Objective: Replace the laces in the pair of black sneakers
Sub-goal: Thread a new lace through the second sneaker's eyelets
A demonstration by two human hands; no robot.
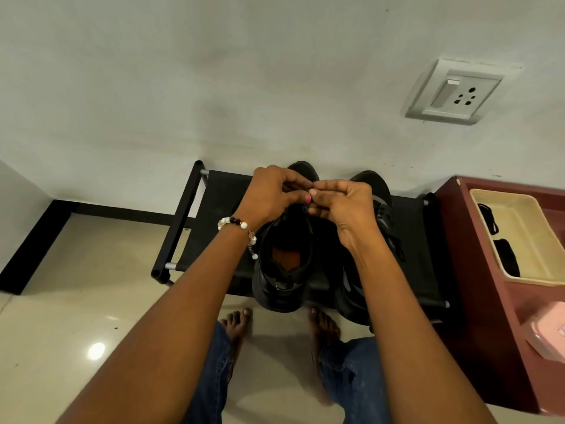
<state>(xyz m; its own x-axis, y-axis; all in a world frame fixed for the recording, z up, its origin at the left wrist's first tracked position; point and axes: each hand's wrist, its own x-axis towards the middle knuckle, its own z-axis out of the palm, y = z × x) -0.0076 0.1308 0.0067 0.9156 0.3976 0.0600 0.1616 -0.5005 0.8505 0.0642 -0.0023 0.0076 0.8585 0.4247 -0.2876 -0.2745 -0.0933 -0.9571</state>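
Black sneakers, pair, side by side on my black shoe rack (220, 191) against the wall: left sneaker (284, 270) under my hands, orange insole showing; right sneaker (379, 209) partly behind my forearm. My left hand (272, 194) and right hand (342, 206) meet over the left sneaker's front, fingers curled, fingertips pinched together; what they pinch is too small to tell. Beaded bracelet (237, 223) on my left wrist. Cream tray (519, 237) on a maroon cabinet (477, 270), right. Wall socket (455, 93) above.
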